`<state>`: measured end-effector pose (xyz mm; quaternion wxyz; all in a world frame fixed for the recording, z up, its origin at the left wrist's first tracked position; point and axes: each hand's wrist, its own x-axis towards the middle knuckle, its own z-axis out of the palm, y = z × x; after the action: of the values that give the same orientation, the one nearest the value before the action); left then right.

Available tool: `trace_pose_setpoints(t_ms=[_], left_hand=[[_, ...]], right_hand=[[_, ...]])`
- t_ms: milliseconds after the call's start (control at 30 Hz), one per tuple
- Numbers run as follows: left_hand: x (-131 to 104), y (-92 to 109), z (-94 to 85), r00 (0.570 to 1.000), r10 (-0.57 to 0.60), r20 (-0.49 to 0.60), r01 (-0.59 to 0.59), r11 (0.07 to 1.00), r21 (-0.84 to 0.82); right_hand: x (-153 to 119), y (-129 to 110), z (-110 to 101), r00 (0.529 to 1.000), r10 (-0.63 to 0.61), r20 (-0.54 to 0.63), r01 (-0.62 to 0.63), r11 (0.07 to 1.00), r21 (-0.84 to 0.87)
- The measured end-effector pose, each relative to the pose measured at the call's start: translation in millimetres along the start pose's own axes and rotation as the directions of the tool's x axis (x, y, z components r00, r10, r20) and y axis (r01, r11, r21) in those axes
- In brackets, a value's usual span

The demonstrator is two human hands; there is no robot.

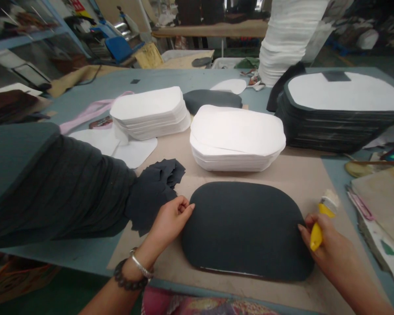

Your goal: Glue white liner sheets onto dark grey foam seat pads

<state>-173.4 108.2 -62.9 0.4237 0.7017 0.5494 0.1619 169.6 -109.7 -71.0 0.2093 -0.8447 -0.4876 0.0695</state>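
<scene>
A dark rounded-oblong sheet (pixel 246 232) lies in front of me, with a thin pale line along its near edge. My left hand (pixel 175 216) pinches its upper left edge between thumb and fingers. At its right edge, my right hand (pixel 326 240) is closed around a paintbrush (pixel 323 221) with a yellow handle and pale bristles pointing up. The right thumb also touches the sheet's rim. Small dark cut pieces (pixel 154 188) lie in a loose pile beside my left hand. Just behind the sheet stands a stack of white rounded panels (pixel 238 133).
A tall stack of dark sheets (pixel 62 188) leans at the left. More white panels (pixel 151 107) stand behind it. At the right back is a dark stack (pixel 341 127) topped with white. Tan board (pixel 302 170) covers part of the blue-green table (pixel 98 85).
</scene>
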Motion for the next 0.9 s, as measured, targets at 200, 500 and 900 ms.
trace_pose_setpoints(t_ms=[200,500,900], left_hand=[[0.1,3.9,-4.1,0.984,0.103,-0.147,-0.079,0.984,0.161],[45.9,26.5,16.9,0.957,0.282,0.069,-0.279,0.959,-0.046],[75.8,92.0,-14.5,0.667,0.744,-0.044,-0.640,0.602,0.478]], right_hand=[[-2.1,-3.8,-7.8,0.997,0.050,-0.065,-0.058,0.991,-0.121],[-7.4,-20.3,17.5,0.991,0.129,-0.045,-0.119,0.977,0.174],[-2.8,33.1,0.5,0.979,-0.119,-0.164,0.122,0.993,0.006]])
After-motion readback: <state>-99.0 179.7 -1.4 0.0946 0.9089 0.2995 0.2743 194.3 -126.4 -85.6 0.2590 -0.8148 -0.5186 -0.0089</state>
